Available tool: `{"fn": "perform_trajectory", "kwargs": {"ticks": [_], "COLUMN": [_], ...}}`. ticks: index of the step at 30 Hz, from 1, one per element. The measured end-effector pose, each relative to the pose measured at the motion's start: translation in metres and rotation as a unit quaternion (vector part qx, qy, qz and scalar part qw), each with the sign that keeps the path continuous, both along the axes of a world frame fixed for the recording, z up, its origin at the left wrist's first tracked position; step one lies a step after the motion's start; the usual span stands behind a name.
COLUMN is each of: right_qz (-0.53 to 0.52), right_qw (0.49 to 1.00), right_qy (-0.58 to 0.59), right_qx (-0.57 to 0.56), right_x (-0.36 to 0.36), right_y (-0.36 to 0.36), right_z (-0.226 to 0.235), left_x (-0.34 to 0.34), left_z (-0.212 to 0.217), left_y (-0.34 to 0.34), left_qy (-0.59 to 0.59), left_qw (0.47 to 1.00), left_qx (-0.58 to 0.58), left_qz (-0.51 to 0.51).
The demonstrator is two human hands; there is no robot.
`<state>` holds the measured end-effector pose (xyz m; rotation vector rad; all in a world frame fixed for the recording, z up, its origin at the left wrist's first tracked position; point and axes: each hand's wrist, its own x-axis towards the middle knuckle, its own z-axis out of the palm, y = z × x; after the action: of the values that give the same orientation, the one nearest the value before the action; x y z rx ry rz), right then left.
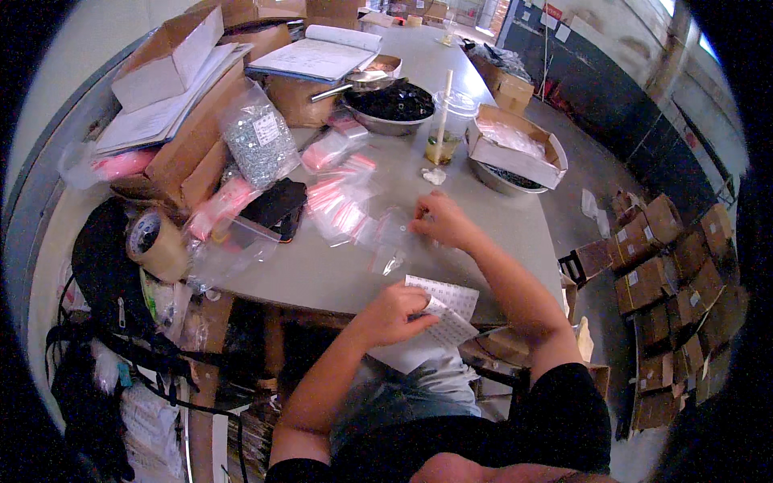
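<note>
The left hand [396, 314] pinches bent white paper sheets printed with rows of small dark marks [457, 309] at the near edge of the grey counter [298, 278], while the right hand [443, 222] curls low over it, its grip impossible to tell. Flat clear plastic bags with red strips [338, 197] crowd its left; beyond stand a clear plastic cup with a pale straw [452, 121] and a round metal bowl of black pieces [392, 107].
</note>
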<state>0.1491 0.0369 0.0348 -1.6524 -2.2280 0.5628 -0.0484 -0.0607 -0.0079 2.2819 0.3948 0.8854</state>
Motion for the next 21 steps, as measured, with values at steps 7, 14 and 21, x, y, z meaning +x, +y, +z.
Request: {"fn": "perform_trajectory", "kwargs": {"ticks": [7,14,21], "right_qz": [0.115,0.045,0.029], "right_qw": [0.982,0.994,0.999], "right_qy": [0.071,0.044,0.037], "right_qx": [-0.131,-0.089,-0.003], "right_x": [0.02,0.015,0.012], "right_y": [-0.098,-0.119,-0.128], "right_z": [0.037,0.036,0.034], "left_x": [0.003,0.004,0.004], "left_z": [-0.006,-0.002,-0.005], "left_y": [-0.003,-0.005,-0.004], "left_qy": [-0.033,-0.008,0.015], "left_qw": [0.999,0.999,0.999], "left_qx": [0.036,0.041,0.036], "left_qz": [0.003,0.003,0.001]}}
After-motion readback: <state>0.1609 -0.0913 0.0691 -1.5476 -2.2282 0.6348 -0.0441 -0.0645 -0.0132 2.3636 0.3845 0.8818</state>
